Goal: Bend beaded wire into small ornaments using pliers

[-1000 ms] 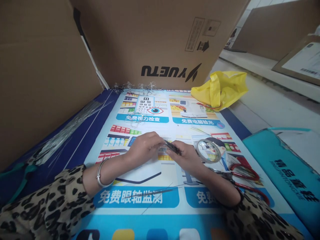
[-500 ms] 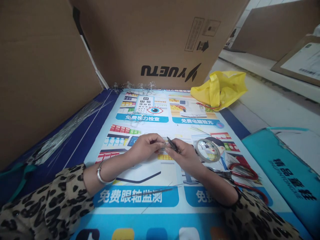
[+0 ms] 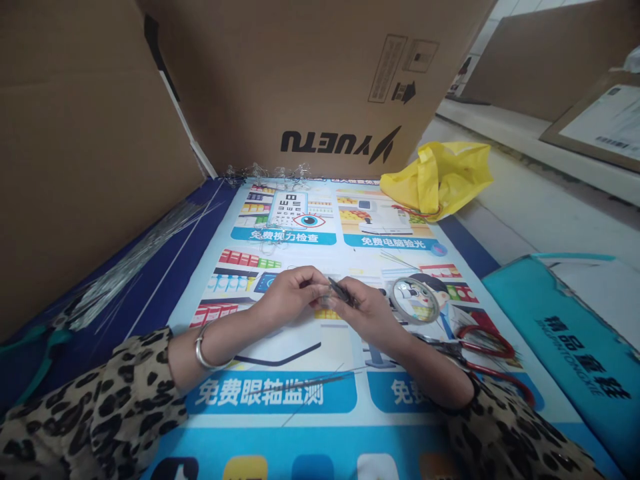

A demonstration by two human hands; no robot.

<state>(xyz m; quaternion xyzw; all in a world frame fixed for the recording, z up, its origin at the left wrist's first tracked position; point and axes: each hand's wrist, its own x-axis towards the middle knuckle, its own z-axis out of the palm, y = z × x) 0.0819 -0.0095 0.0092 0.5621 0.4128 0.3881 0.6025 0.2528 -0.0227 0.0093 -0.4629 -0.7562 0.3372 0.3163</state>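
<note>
- The dark tool [image 3: 341,291] is between both hands, over the printed poster [image 3: 300,347] — the fingers of the right hand [image 3: 373,312] are clamped on it.
- The left hand [image 3: 287,293] has its fingers pinched together at the tool's tip; what they hold is too small to tell.
- Just right of the fingers lies a tape roll [image 3: 414,300], then red scissors [image 3: 483,350].
- Well left of the fingers — a wire bundle [image 3: 135,257].

left hand [image 3: 289,293], right hand [image 3: 367,313], fingertips pinched together
</note>
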